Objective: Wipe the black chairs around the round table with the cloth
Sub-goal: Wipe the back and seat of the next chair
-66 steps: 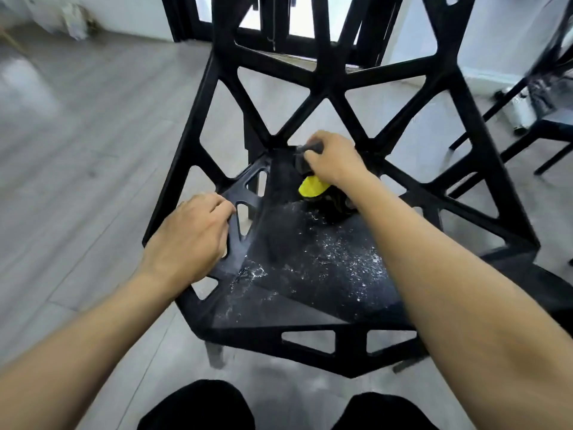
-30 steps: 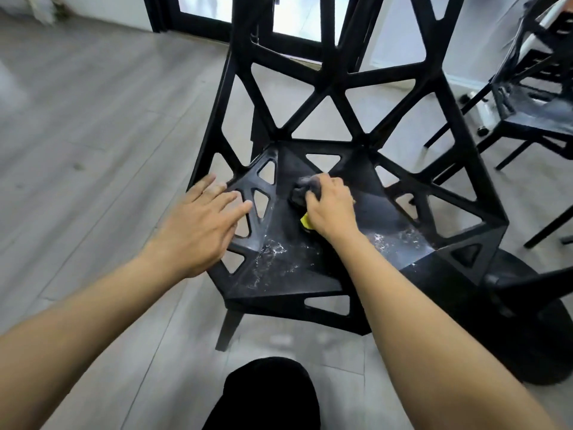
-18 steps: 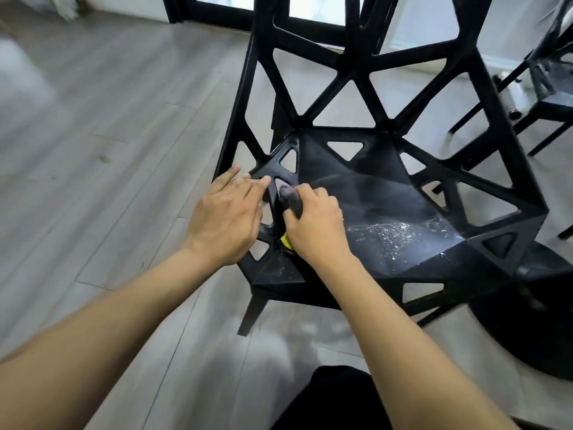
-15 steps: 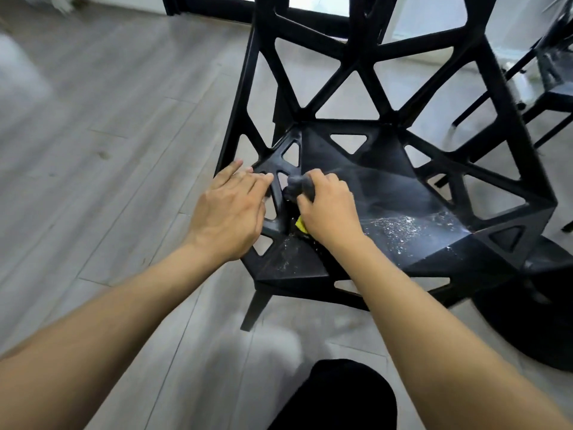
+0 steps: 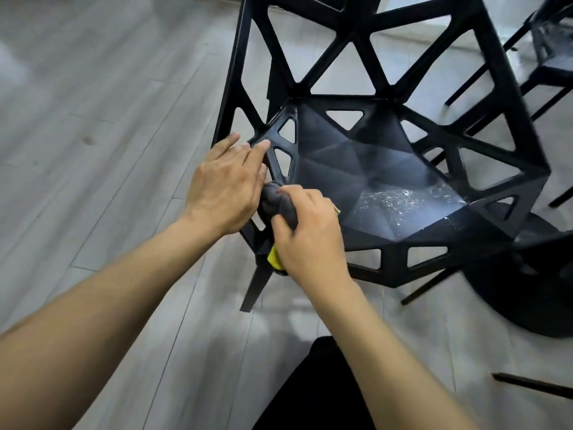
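Head view: you look down on a black moulded chair with triangular cut-outs (image 5: 366,169), standing on pale grey wood-plank flooring (image 5: 102,125). Take this chair as the reference for all positions.

Your right hand (image 5: 307,231) sits at the chair's front-left corner, fingers curled round a bunched dark grey cloth (image 5: 277,201) with a bright yellow patch (image 5: 274,259) showing below the palm. The cloth is pressed against the chair's left edge strut; grip is clamped on the cloth.

Your left hand (image 5: 224,187) lies just left of the cloth, on the chair's left edge. Fingers are straight and together, tips resting on the strut beside the small triangular openings. It holds nothing; flat contact only.

Seat condition: the left and rear facets look dull and smooth. White specks and streaks (image 5: 400,200) remain on the front-right facet, well apart from the cloth.

Surroundings relative to the chair: a round black pedestal base (image 5: 527,293) lies on the floor at its front-right. A second black chair (image 5: 552,57) stands beyond its right side, blurred. A dark clothed knee (image 5: 313,389) shows below the chair's front edge, near the bottom of the frame.
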`<state>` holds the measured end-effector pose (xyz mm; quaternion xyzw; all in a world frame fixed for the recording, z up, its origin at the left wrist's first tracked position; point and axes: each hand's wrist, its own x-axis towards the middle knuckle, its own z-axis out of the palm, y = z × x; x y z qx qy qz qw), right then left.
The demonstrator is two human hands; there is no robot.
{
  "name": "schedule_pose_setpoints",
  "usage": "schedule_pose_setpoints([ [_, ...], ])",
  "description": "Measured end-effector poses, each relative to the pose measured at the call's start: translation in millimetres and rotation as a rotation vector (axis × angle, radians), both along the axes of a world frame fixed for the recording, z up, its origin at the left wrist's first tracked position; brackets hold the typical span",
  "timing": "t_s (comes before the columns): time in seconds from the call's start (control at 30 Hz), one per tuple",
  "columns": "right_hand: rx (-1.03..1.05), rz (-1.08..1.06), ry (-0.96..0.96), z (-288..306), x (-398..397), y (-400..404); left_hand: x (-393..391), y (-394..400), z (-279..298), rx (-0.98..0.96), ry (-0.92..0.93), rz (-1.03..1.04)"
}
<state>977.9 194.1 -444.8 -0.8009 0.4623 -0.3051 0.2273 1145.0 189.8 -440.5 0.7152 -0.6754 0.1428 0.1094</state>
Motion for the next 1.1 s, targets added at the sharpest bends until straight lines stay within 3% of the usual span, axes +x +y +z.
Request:
schedule_pose_setpoints([
  [0.1, -0.083, 0.016, 0.072, -3.0, -20.1, -5.1, 1.1, 0.2, -2.2, 0.0, 0.013, 0.009],
  [0.27, 0.108, -0.382, 0.178, 4.2, -70.2, -77.3, 0.7, 0.7, -1.8, -0.011, 0.002, 0.002],
  [0.43, -0.05, -0.203, 0.103, -9.3, 6.6, -1.9, -0.3, -1.1, -4.8, -0.065, 0.039, -0.002],
  [0.57, -0.126, -0.232, 0.052, -18.9, 39.3, 34.4, 3.6, -0.1, -4.5, -0.082, 0.081, -0.022],
  [0.63, -0.197, -0.21, 0.158, -20.6, 24.0, 22.7, 6.3, 1.6, -5.4, -0.076, 0.06, -0.04],
  [0.7, -0.222, -0.333, 0.282, -15.5, -2.0, -2.9, 7.6, 3.4, -4.5, -0.077, 0.055, -0.041],
  [0.8, -0.009, -0.545, 0.405, -1.9, -55.1, -61.1, 4.5, 5.9, -2.7, -0.094, 0.103, -0.017],
  [0.9, 0.076, -0.432, 0.313, 4.6, -53.5, -73.2, -0.1, 5.4, -2.7, -0.127, 0.127, -0.004],
  [1.0, -0.025, -0.209, 0.206, -7.0, 10.8, -11.2, -1.9, 2.7, -2.7, -0.126, 0.123, 0.01],
  [1.1, -0.063, -0.212, 0.138, -17.6, 40.9, 42.4, -0.9, 1.7, -4.4, -0.128, 0.125, -0.002],
])
